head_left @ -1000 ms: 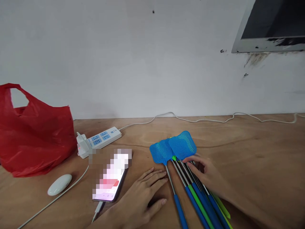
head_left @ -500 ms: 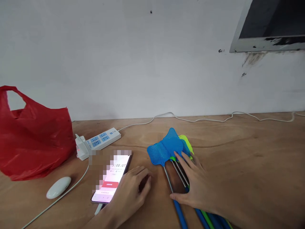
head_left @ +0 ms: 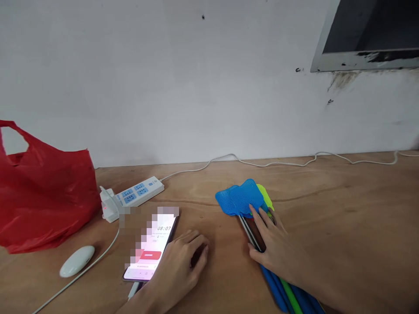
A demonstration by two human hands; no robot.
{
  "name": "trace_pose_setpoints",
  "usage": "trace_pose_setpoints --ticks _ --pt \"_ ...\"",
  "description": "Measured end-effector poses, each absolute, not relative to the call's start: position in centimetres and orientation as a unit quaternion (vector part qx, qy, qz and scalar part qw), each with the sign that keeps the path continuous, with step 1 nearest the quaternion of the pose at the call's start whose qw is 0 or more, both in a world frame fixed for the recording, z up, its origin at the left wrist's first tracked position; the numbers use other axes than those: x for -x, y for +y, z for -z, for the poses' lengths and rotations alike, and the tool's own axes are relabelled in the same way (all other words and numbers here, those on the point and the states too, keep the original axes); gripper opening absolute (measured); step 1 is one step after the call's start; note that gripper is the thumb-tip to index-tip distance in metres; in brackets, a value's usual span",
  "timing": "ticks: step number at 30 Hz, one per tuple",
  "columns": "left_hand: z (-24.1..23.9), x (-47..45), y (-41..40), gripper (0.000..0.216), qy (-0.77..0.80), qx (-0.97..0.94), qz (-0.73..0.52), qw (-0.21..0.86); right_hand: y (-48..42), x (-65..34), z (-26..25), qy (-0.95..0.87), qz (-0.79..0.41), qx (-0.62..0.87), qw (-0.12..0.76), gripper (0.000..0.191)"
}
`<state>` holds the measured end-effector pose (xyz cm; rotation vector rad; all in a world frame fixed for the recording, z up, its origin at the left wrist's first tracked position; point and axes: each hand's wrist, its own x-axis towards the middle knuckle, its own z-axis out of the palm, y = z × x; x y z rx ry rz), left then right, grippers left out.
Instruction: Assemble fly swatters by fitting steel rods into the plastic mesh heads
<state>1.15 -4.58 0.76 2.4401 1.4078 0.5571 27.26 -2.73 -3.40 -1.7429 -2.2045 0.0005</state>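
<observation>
Several fly swatters (head_left: 244,199) with blue and green mesh heads and metal shafts lie bunched on the wooden table (head_left: 327,209). My right hand (head_left: 273,246) lies over their shafts, fingers stretched toward the heads and thumb curled round the bundle's left side. Their blue and green handles (head_left: 288,294) stick out below my wrist. My left hand (head_left: 183,261) rests on the table with its fingers loosely curled, empty, right beside a lit phone (head_left: 150,253).
A red plastic bag (head_left: 42,200) stands at the left. A white power strip (head_left: 131,196) with a plug lies behind the phone, its cable running along the wall. A white oval device (head_left: 77,261) lies at the front left. A dark panel (head_left: 369,35) hangs top right.
My right hand has pushed the swatters together into one tight bundle and slid them slightly right. My left hand, flat a second ago, has curled and drawn back beside the phone.
</observation>
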Motion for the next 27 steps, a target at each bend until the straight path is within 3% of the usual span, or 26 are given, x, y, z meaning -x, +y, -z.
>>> trace_pose_setpoints --ticks 7,12,17,21,27 --pt "-0.8 -1.2 -4.5 0.024 0.494 -0.839 -0.178 0.143 -2.5 -29.1 3.3 -0.757 0.035 0.630 0.169 0.074" --pt "-0.6 -1.2 -4.4 0.026 0.495 -0.839 -0.176 0.146 -1.6 -29.7 2.3 -0.752 0.039 0.593 0.285 0.058" --pt "-0.6 -1.2 -4.4 0.026 0.493 -0.840 -0.172 0.146 -0.4 -30.6 0.7 -0.710 -0.157 0.551 0.410 0.046" --pt "-0.6 -1.3 -4.5 0.026 0.482 -0.847 -0.171 0.143 -0.2 -31.0 -1.6 -0.635 -0.338 0.543 0.433 0.051" --pt "-0.4 -1.2 -4.5 0.024 0.484 -0.843 -0.180 0.149 -0.2 -30.1 -3.3 -0.628 -0.439 0.476 0.431 0.048"
